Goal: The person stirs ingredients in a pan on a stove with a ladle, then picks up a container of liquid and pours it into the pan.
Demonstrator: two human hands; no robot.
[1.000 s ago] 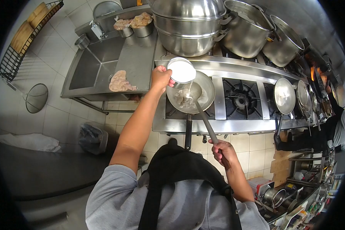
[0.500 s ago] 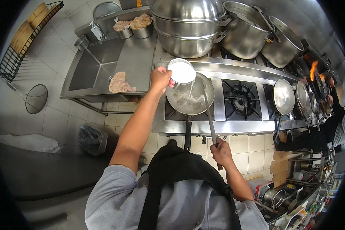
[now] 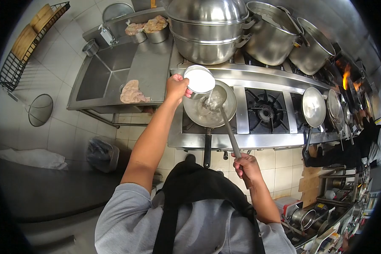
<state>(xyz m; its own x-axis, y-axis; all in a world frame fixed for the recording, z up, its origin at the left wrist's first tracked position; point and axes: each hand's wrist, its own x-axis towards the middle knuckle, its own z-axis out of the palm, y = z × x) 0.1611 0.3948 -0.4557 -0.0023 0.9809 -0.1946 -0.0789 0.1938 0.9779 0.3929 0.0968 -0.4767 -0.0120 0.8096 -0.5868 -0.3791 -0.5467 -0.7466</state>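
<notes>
My left hand (image 3: pixel 178 88) grips the rim of a round metal bowl (image 3: pixel 200 80) of white contents, tilted over the frying pan (image 3: pixel 191 113). A thin stream runs from the bowl's lip toward the pan, where cloudy liquid lies. My right hand (image 3: pixel 247 166) is closed round the handle end of a long ladle (image 3: pixel 229 130). The ladle's cup sits in the pan near the bowl's lip, partly lost in glare. The pan rests on a stove burner, its black handle (image 3: pixel 208 149) pointing toward me, with neither hand on it.
Behind the pan stand a big lidded steamer (image 3: pixel 205 38) and two tall pots (image 3: pixel 270 36). To the right are a bare burner (image 3: pixel 265 111), another pan (image 3: pixel 313 108), flames and a co-worker (image 3: pixel 364 144). Raw meat (image 3: pixel 132 92) lies on the sink counter (image 3: pixel 150 63) at left.
My right hand has swung the ladle left, so its cup now shows in the pan near the bowl's lip. The bowl has barely shifted, and the stream looks shorter.
</notes>
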